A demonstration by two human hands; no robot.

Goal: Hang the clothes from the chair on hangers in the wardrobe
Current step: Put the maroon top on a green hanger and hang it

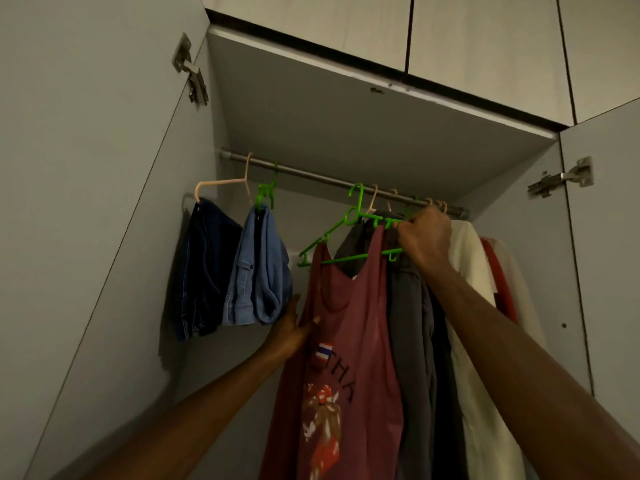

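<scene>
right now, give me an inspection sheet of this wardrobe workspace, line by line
surface: metal rail under the wardrobe shelf; no table in view
job's things: red tank top on a green hanger, hook at the rail, tilted
clutter: dark jeans and light blue jeans hang at the rail's left; grey garment, cream garment at right
grippers: right hand grips the green hanger's right end; left hand, fingers straight, touches the tank top's left edge
cables: nothing seen
surroundings: both wardrobe doors open, hinges showing; closed upper cabinets above
</scene>
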